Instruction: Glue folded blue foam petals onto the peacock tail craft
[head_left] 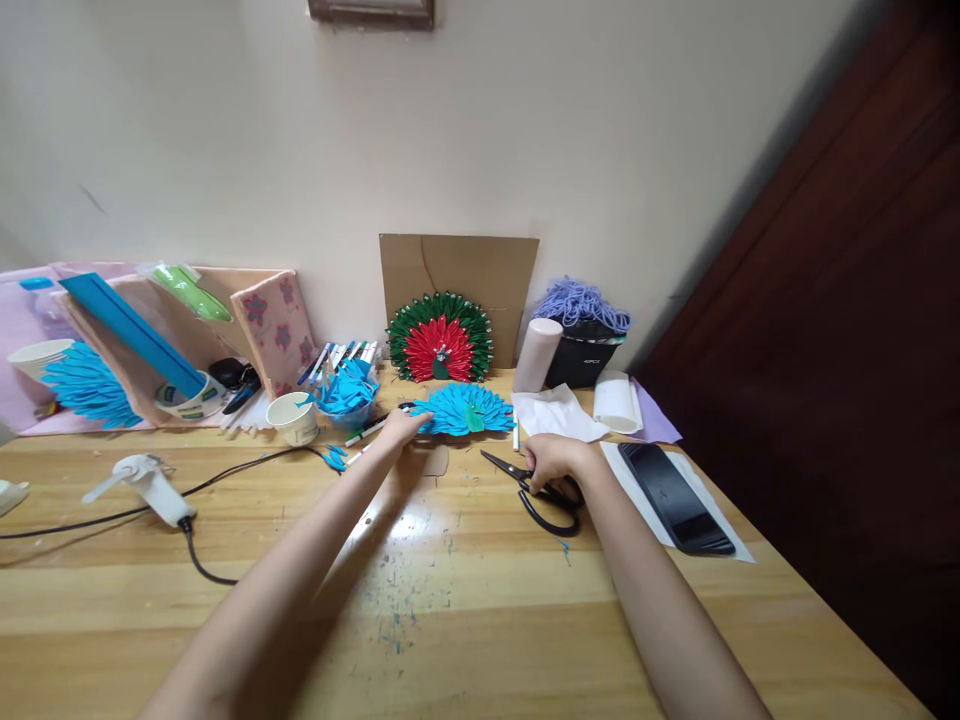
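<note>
My left hand (403,430) reaches to the left edge of a blue paper peacock (457,410) with a green body, its fingers closed on that edge. The peacock lies at the back of the table. My right hand (553,462) grips black-handled scissors (517,472) by the handles; their blades point left over the tabletop. Behind the blue peacock, a green and red peacock (440,340) leans on a brown cardboard sheet (469,260). A small cardboard piece (430,463) lies beside my left wrist, partly hidden.
Left are a hot glue gun (154,488) with its black cord, a paper cup (292,418), a bowl of blue paper pieces (346,392) and markers (341,358). Right are a phone (675,497), white paper (559,412), a pink cylinder (537,355) and a black container (589,355) with purple yarn.
</note>
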